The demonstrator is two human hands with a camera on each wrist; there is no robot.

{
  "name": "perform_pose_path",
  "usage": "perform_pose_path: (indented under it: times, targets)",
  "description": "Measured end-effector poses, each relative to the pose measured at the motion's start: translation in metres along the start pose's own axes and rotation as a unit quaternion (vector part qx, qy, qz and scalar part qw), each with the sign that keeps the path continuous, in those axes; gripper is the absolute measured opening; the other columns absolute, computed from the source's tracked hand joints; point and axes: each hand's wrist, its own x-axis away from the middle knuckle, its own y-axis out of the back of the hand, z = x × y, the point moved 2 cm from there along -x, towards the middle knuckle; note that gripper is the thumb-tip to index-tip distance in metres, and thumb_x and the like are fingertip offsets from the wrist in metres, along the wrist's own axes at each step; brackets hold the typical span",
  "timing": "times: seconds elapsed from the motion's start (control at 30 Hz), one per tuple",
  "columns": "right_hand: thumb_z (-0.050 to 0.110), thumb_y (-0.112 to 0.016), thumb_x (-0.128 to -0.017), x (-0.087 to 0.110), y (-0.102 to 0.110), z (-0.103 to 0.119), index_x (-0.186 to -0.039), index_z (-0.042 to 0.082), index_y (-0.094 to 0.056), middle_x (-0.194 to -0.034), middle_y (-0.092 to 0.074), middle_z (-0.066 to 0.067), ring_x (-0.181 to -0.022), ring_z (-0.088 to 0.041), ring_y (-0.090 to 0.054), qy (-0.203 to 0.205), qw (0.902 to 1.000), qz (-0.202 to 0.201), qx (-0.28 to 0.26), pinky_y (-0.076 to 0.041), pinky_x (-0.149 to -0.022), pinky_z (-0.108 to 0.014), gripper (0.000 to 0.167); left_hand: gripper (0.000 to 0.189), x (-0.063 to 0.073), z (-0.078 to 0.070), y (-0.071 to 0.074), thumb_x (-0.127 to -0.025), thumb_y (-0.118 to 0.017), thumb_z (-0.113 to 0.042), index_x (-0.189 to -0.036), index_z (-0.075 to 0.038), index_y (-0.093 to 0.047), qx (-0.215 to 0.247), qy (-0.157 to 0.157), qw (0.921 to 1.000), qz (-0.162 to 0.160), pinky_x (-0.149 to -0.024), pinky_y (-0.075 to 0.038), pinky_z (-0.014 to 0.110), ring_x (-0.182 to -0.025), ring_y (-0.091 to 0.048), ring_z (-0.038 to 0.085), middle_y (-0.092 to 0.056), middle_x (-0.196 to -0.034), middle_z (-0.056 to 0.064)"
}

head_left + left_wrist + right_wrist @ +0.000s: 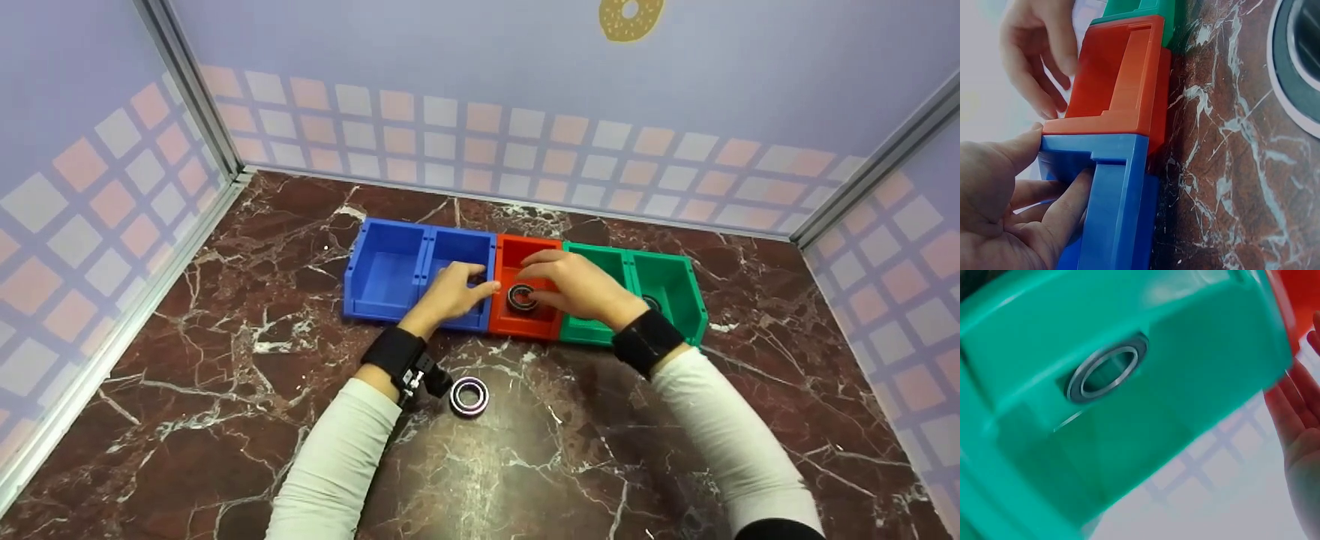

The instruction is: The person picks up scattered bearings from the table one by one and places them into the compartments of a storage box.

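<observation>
My left hand (pixel 452 291) reaches into the right blue bin (pixel 459 244). In the left wrist view its thumb lies at the rim beside the red bin (pixel 1100 73), with the other fingers bent loosely inside. Something dark shows between thumb and fingers in the head view, mostly hidden. Over the red bin hovers my right hand (pixel 577 285), fingers loosely curved, fingertips right at a dark ring-shaped bearing (pixel 522 298). No bearing shows in that hand (pixel 1039 50) in the left wrist view.
Another bearing (pixel 469 397) lies on the marble-patterned table (pixel 555 465), near my left wrist. The rightmost green bin (pixel 664 277) contains a bearing (pixel 1107 368). A second blue bin (pixel 386 262) ends the row at left. Patterned walls (pixel 525 142) stand behind and beside the table.
</observation>
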Motion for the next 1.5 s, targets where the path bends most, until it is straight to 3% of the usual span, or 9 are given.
perform_pose_path:
  times: [0.37,0.63,0.83,1.07,1.2,1.5]
  targets:
    - [0.022,-0.073,-0.091,0.050,0.027,-0.013,-0.125,0.008,-0.068,-0.126,-0.066,-0.013,-0.117,-0.030,-0.063,-0.100,0.9936,-0.050,0.020,-0.055,-0.097,-0.045,0.037,0.058,0.000,-0.001,-0.001,-0.098,-0.062,-0.033,-0.142,0.002,-0.050,-0.012,-0.016,0.9998,-0.010,-0.115,-0.041,0.042,-0.137,-0.049,0.032,-0.053,-0.144,0.020]
    - [0.020,-0.073,-0.090,0.086,0.025,-0.037,-0.120,0.002,-0.068,-0.122,-0.067,-0.019,-0.116,-0.037,-0.062,-0.164,0.9807,-0.096,0.046,-0.051,-0.100,-0.051,0.036,0.057,0.001,-0.002,0.000,-0.098,-0.061,-0.032,-0.141,0.004,-0.051,-0.016,-0.031,0.9993,-0.012,-0.115,-0.041,0.042,-0.136,-0.049,0.033,-0.055,-0.142,0.021]
    - [0.020,-0.071,-0.092,0.106,0.018,-0.051,-0.121,-0.001,-0.066,-0.125,-0.063,-0.024,-0.117,-0.041,-0.060,-0.204,0.9728,-0.102,0.039,-0.051,-0.097,-0.054,0.037,0.056,0.000,-0.001,-0.001,-0.098,-0.062,-0.032,-0.140,0.004,-0.051,-0.016,-0.029,0.9994,-0.014,-0.115,-0.040,0.042,-0.136,-0.049,0.033,-0.055,-0.143,0.021]
    - [0.024,-0.069,-0.094,0.118,0.013,-0.056,-0.126,0.003,-0.066,-0.130,-0.061,-0.025,-0.121,-0.042,-0.058,-0.234,0.9673,-0.098,0.012,-0.051,-0.099,-0.055,0.039,0.059,0.001,-0.001,0.000,-0.098,-0.061,-0.034,-0.142,0.003,-0.049,-0.015,-0.019,0.9997,-0.010,-0.118,-0.037,0.042,-0.140,-0.045,0.033,-0.051,-0.146,0.021]
    - [0.023,-0.069,-0.094,0.120,0.010,-0.055,-0.126,0.003,-0.066,-0.128,-0.062,-0.025,-0.119,-0.043,-0.059,-0.246,0.9624,-0.115,0.000,-0.051,-0.098,-0.055,0.038,0.058,0.001,-0.002,-0.001,-0.098,-0.061,-0.034,-0.142,0.003,-0.049,-0.015,-0.018,0.9997,-0.010,-0.118,-0.037,0.042,-0.140,-0.045,0.034,-0.051,-0.146,0.021]
    - [0.014,-0.072,-0.091,0.118,0.001,-0.053,-0.122,0.002,-0.069,-0.113,-0.072,-0.024,-0.086,-0.034,-0.073,-0.289,0.9388,-0.182,-0.050,-0.057,-0.068,-0.043,0.034,0.058,0.002,-0.002,0.000,-0.099,-0.060,-0.034,-0.143,0.003,-0.049,-0.016,-0.017,0.9997,-0.009,-0.118,-0.036,0.043,-0.141,-0.044,0.034,-0.051,-0.147,0.021]
